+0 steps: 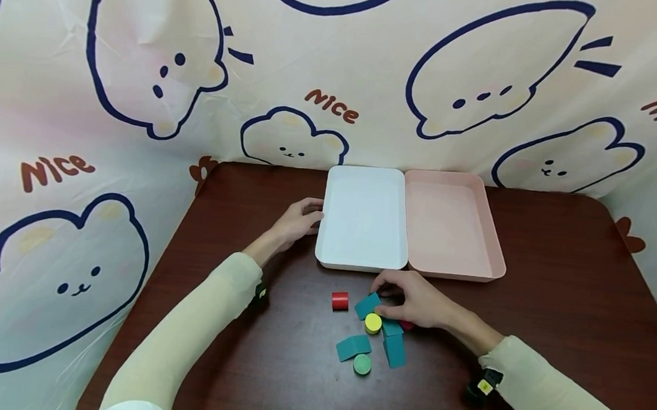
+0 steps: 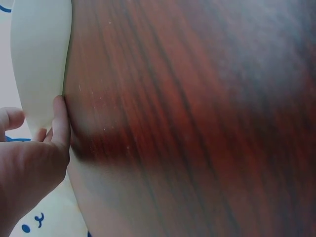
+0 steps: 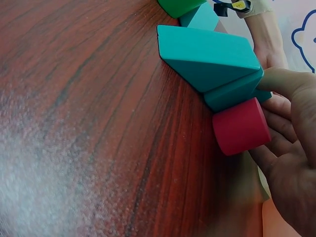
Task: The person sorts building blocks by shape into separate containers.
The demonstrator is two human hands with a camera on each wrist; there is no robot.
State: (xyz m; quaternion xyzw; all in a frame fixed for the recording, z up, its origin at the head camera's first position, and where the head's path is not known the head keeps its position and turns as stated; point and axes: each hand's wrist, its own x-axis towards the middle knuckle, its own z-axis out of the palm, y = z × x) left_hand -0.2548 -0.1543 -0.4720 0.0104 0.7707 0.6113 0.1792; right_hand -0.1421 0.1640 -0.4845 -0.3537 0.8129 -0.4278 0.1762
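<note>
My left hand rests at the left side of the white tray, fingertips against its wall; in the left wrist view, the fingers lie along that wall. Among the blocks, my right hand pinches a teal wedge block between thumb and fingers. A yellow cylinder sits just below that block, and a red cylinder lies on its side to the left. Under the right hand, a crimson cylinder and more teal blocks show in the right wrist view.
A pink tray stands against the white tray's right side at the back of the dark wooden table. Nearer the front are a green cylinder and teal blocks. A printed cloth hangs behind the table.
</note>
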